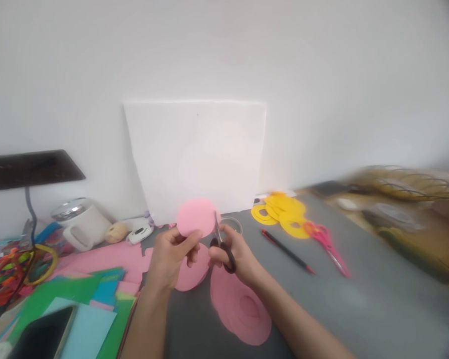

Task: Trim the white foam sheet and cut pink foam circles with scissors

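A pink paper circle is pinched by its lower left edge in my left hand. My right hand grips a pair of scissors with black handles, the blades pointing up at the circle's right edge. Whether the blades have entered the paper I cannot tell. Below my hands, more pink paper circles lie on the grey table. Closer to me is a pile of pink paper rings and discs, partly overlapping. A clear round ring sits behind my right hand, partly hidden by it.
A white board leans on the wall. To the right lie yellow paper rings, a black pencil and pink scissors. On the left are coloured paper sheets, a phone and a white mug.
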Motion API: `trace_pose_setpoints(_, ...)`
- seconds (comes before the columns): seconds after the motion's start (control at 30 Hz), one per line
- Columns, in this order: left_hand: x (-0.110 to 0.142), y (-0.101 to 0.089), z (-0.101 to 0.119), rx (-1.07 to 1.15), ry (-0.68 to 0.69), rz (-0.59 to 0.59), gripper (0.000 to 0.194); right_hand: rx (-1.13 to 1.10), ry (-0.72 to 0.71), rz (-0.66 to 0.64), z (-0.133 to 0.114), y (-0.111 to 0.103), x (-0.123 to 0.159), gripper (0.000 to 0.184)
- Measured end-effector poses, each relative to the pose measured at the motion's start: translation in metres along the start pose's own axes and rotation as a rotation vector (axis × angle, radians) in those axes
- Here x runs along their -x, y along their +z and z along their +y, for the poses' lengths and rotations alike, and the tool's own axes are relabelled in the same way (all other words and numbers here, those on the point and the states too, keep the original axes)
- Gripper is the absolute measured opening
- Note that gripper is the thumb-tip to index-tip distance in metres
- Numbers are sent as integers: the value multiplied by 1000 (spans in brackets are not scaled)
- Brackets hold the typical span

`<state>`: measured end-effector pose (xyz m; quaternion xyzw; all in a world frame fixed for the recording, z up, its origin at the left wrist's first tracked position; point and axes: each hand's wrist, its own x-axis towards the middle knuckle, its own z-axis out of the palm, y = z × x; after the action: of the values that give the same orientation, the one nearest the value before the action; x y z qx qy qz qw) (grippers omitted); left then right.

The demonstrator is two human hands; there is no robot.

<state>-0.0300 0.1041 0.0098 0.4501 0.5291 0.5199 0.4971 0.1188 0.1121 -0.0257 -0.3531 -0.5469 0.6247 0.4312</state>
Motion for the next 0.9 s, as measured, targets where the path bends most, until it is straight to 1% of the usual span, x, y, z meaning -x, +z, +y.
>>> trace_pose_setpoints(0.17, 0, 1, 1, 44, -7, 25, 22, -27, 11, -13, 2, 0, 0, 53)
trace_pose_setpoints(0.27, 1, -1, 1, 35, -7, -6, 24, -47, 0, -38, 2, -2, -1, 57)
trace_pose_setpoints(0.37, 1, -3, 0, 12, -4, -49, 25, -84, -20, -57, 2, -3, -2, 58)
trace_pose_setpoints(0.47, 0, -3, -1, -7, 0, -66, 25, -92, -35, -60, 2, -5, -3, 59)
trace_pose_setpoints(0.9, 1, -3, 1, 11, -3, -41, 24, -86, -47, -55, 1, -4, -1, 51)
